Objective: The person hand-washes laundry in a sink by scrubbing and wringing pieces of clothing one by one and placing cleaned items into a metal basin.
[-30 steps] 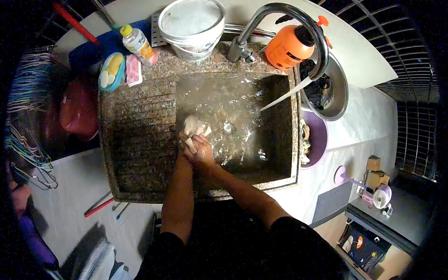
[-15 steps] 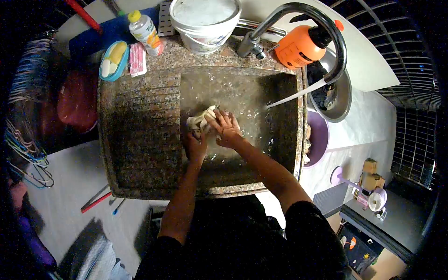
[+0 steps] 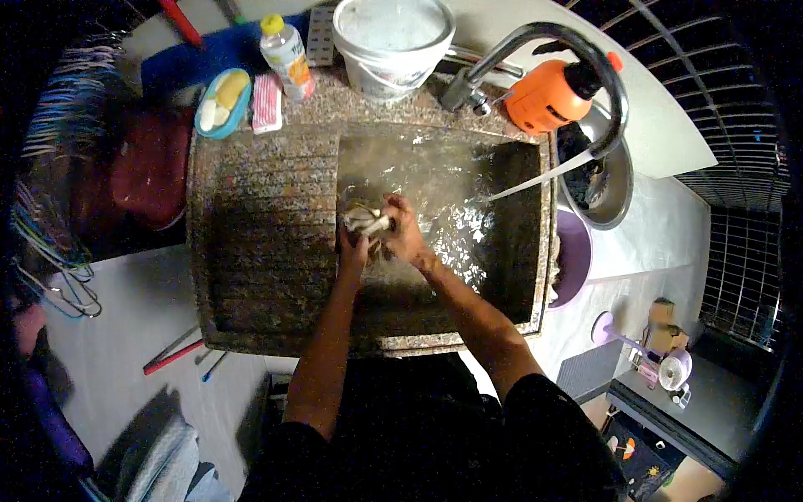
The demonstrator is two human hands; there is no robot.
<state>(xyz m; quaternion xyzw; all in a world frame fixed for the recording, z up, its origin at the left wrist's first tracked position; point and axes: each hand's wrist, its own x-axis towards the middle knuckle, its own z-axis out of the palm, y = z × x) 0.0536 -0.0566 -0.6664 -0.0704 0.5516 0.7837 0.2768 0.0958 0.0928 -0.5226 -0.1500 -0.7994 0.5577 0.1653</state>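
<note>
One stone sink point(image 3: 259, 226) bears, along its far ledge, one white bucket point(image 3: 393, 60), one orange sprayer point(image 3: 539, 99) and one bottle point(image 3: 288, 60), their print too small to read. Left of the sink's basin centre, the left hand point(image 3: 352, 249) pinches one pale cloth point(image 3: 361, 220); the right hand point(image 3: 405, 234) bends its fingers against it, pinching or not I cannot tell.
</note>
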